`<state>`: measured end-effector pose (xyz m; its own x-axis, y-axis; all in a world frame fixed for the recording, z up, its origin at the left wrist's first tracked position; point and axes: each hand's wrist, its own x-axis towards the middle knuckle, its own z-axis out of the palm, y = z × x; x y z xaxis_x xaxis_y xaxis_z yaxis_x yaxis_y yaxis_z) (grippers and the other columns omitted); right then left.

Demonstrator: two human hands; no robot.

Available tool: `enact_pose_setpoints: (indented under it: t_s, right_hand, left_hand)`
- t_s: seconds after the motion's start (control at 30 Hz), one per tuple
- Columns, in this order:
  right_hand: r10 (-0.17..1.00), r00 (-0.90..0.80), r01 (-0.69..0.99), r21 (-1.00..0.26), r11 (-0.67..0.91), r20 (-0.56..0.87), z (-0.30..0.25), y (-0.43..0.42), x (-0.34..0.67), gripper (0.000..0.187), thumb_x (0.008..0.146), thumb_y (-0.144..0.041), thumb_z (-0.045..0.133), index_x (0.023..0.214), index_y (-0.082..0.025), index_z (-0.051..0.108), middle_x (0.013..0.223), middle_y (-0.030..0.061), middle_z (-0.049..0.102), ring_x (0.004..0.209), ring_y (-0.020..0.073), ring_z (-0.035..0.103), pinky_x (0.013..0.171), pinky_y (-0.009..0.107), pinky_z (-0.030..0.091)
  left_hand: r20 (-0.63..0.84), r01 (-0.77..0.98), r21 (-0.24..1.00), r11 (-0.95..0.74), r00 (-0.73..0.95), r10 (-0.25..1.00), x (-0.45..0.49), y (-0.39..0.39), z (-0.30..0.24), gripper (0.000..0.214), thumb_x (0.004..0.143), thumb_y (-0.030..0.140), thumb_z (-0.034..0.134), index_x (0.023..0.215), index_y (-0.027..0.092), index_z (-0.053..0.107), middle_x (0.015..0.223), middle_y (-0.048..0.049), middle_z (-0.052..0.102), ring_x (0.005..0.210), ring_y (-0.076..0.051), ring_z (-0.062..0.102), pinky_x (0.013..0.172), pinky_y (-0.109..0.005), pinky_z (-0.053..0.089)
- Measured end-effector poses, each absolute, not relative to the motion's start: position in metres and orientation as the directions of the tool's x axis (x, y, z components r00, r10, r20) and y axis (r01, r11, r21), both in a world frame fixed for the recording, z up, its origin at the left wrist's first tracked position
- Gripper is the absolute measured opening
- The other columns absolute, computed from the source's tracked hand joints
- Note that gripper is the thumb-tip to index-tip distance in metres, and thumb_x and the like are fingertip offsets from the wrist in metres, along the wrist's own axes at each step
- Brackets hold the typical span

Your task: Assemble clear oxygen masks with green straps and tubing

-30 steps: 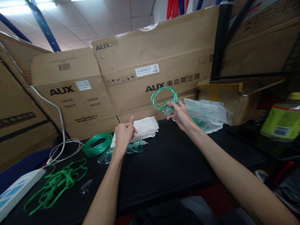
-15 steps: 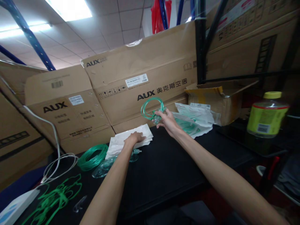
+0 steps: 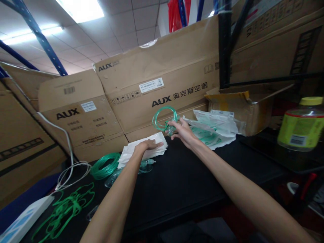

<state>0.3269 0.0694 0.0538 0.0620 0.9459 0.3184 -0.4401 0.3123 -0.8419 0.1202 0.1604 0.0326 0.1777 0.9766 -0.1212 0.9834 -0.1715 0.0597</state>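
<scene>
My right hand (image 3: 182,131) pinches a small loop of green tubing (image 3: 157,118) with a clear plastic piece (image 3: 171,130) attached, held up over the far part of the table. My left hand (image 3: 150,145) lies over a stack of white packets (image 3: 131,155), its fingers stretched across the top one. Just below the stack, and partly behind my left forearm, lies a clear mask (image 3: 146,166) with a greenish tint. A larger coil of green tubing (image 3: 105,166) rests to the left of the packets.
Opened white pouches with green contents (image 3: 212,133) lie right of my right hand, before an open cardboard box (image 3: 260,114). A yellow-labelled jar (image 3: 301,125) stands farther right. Green elastic straps (image 3: 67,209), a white cable (image 3: 69,141) and a power strip (image 3: 30,216) occupy the left.
The view has shifted slightly, so the surroundings appear farther right. My left hand has slid a little over the packets, its thumb side now showing more. My right hand still holds the tubing.
</scene>
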Motion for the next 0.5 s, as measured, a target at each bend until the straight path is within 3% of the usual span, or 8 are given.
enact_pose_setpoints:
  t_s: [0.07, 0.13, 0.23, 0.3, 0.4, 0.5]
  right_hand:
    - [0.945, 0.059, -0.442, -0.840, 0.314, 0.322, 0.055, 0.069, 0.327, 0.028, 0.080, -0.024, 0.072, 0.095, -0.024, 0.048, 0.091, -0.0004, 0.069, 0.058, 0.0143, 0.068, 0.033, 0.021, 0.050]
    - [0.945, 0.052, -0.447, -0.839, 0.310, 0.322, 0.056, 0.068, 0.328, 0.028, 0.080, -0.024, 0.072, 0.095, -0.024, 0.048, 0.090, -0.0004, 0.069, 0.058, 0.0143, 0.068, 0.033, 0.021, 0.050]
    - [0.946, 0.034, -0.455, -0.838, 0.301, 0.322, 0.056, 0.067, 0.327, 0.028, 0.080, -0.024, 0.072, 0.095, -0.024, 0.048, 0.089, -0.0005, 0.069, 0.059, 0.0151, 0.069, 0.032, 0.021, 0.049]
    - [0.946, 0.014, -0.454, -0.840, 0.295, 0.325, 0.055, 0.066, 0.326, 0.029, 0.079, -0.024, 0.072, 0.095, -0.024, 0.048, 0.088, -0.0006, 0.069, 0.058, 0.0153, 0.069, 0.032, 0.021, 0.048]
    - [0.942, -0.041, -0.449, -0.848, 0.281, 0.334, 0.054, 0.065, 0.325, 0.031, 0.078, -0.026, 0.074, 0.097, -0.024, 0.050, 0.090, -0.0005, 0.070, 0.058, 0.0147, 0.068, 0.032, 0.020, 0.048]
    - [0.929, -0.139, -0.449, -0.858, 0.248, 0.342, 0.053, 0.063, 0.327, 0.029, 0.079, -0.029, 0.074, 0.098, -0.024, 0.053, 0.092, 0.0009, 0.071, 0.062, 0.0149, 0.069, 0.034, 0.019, 0.046]
  left_hand:
    - [-0.184, 0.988, 0.002, -0.158, 0.155, 0.971, 0.108, 0.155, 0.048, 0.074, 0.093, 0.072, 0.042, 0.146, 0.022, 0.053, 0.157, -0.0140, 0.047, 0.143, -0.034, 0.045, 0.115, -0.049, 0.037]
    - [-0.219, 0.990, -0.063, -0.127, 0.111, 0.969, 0.091, 0.147, 0.060, 0.058, 0.099, 0.057, 0.050, 0.143, 0.019, 0.054, 0.153, -0.0151, 0.050, 0.138, -0.033, 0.050, 0.113, -0.053, 0.039]
    - [-0.271, 0.984, -0.150, -0.093, 0.049, 0.961, 0.066, 0.133, 0.068, 0.041, 0.097, 0.038, 0.063, 0.132, 0.017, 0.059, 0.136, -0.0124, 0.060, 0.119, -0.028, 0.062, 0.100, -0.052, 0.052]
    - [-0.282, 0.981, -0.178, -0.078, 0.026, 0.959, 0.056, 0.125, 0.066, 0.036, 0.097, 0.035, 0.063, 0.128, 0.017, 0.061, 0.130, -0.0113, 0.062, 0.112, -0.025, 0.064, 0.094, -0.047, 0.056]
    - [-0.209, 0.984, -0.170, -0.050, 0.014, 0.978, 0.050, 0.118, 0.063, 0.035, 0.096, 0.035, 0.065, 0.125, 0.016, 0.062, 0.126, -0.0109, 0.065, 0.108, -0.024, 0.066, 0.091, -0.045, 0.058]
    - [0.014, 0.993, -0.120, -0.024, 0.026, 1.000, 0.050, 0.111, 0.069, 0.032, 0.090, 0.035, 0.071, 0.117, 0.018, 0.069, 0.119, -0.0133, 0.072, 0.109, -0.030, 0.069, 0.093, -0.044, 0.056]
